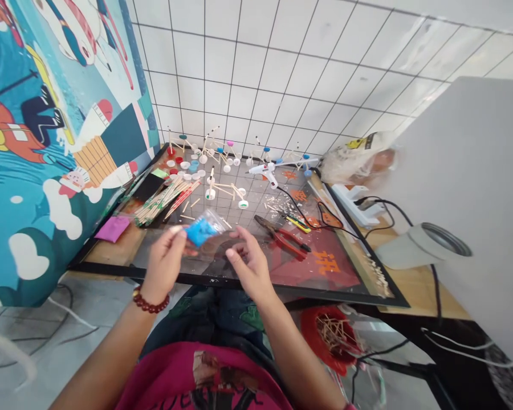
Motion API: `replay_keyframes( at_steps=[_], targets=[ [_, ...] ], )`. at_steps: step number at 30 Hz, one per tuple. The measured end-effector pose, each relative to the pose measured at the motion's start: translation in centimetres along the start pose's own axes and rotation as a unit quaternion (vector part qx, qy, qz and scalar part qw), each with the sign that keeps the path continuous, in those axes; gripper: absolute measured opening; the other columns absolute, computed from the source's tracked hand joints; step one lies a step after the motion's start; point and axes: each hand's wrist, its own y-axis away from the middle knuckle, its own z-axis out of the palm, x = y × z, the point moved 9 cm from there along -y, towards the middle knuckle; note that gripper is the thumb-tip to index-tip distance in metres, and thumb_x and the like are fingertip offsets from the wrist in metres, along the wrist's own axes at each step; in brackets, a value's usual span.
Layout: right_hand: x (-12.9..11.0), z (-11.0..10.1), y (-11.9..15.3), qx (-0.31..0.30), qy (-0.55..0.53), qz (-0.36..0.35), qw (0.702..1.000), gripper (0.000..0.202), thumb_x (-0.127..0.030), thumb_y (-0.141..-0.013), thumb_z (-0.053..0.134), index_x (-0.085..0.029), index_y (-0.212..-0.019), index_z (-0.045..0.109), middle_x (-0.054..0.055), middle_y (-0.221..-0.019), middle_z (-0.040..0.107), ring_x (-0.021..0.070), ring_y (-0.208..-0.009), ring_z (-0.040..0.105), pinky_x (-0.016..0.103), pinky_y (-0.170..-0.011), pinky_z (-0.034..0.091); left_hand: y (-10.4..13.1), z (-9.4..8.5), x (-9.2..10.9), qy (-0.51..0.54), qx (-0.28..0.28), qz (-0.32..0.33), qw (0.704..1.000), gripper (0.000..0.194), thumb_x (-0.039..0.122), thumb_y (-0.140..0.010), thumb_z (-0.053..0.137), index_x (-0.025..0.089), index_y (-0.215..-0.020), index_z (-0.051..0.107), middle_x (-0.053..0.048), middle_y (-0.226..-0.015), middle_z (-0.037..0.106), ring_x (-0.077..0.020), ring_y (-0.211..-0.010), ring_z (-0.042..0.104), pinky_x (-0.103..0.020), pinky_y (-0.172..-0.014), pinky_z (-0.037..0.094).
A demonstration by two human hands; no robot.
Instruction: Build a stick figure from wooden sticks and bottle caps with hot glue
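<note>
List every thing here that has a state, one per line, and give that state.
Left hand: closed on the small bag
Small bag: held up, blue contents inside, seal unclear
Right hand: open, close to the bag
Glue gun: lying down, not held
Pliers: lying down, not held
Red bin: uncovered, sticks inside
Power strip: black plug inserted

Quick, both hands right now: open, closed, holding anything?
Left hand: closed, holding the blue packet by its edge.
Right hand: open, fingers loosely curled, no object visible in it; whether it touches the packet cannot be told.
</note>
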Motion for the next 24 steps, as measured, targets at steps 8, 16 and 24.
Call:
replay_keyframes(
  at_steps=[8, 16, 24],
  targets=[
    [1.8, -0.4, -0.1, -0.040, -0.079, 0.133, 0.987, 0.032, -0.046, -0.087, 0.063, -0.018, -0.094, 0.077, 0.002, -0.075, 0.068, 0.0117, -0.061, 0.055, 0.026, -0.063, 0.047, 2.4, 2.5, -2.7, -0.006, -0.097, -0.048, 0.994, 0.041, 0.052, -0.088, 0.059, 0.016, -0.103, 0.072, -0.002, -0.074, 0.069, -0.0136, -0.061, 0.061, -0.025, -0.060, 0.054],
    [1.1, -0.3, 2.4, -0.075, -0.027, 0.144, 0.986, 0.026, -0.038, -0.086, 0.062, -0.018, -0.093, 0.077, 0.000, -0.065, 0.063, 0.0114, -0.059, 0.053, 0.024, -0.061, 0.043, 2.9, 2.3, 0.8, -0.161, -0.091, 0.072, 0.980, 0.038, 0.047, -0.094, 0.051, 0.018, -0.104, 0.074, -0.005, -0.094, 0.074, -0.0188, -0.087, 0.066, -0.026, -0.080, 0.052],
    [1.4, 0.5, 3.4, -0.092, -0.108, 0.181, 0.973, 0.024, -0.037, -0.078, 0.068, -0.017, -0.067, 0.074, 0.000, -0.056, 0.063, 0.0088, -0.049, 0.047, 0.022, -0.051, 0.038, 3.3, 2.4, -1.9, -0.017, -0.138, -0.031, 0.990, 0.040, 0.051, -0.090, 0.058, 0.018, -0.104, 0.074, -0.006, -0.094, 0.074, -0.0180, -0.079, 0.065, -0.026, -0.068, 0.054]
  ],
)
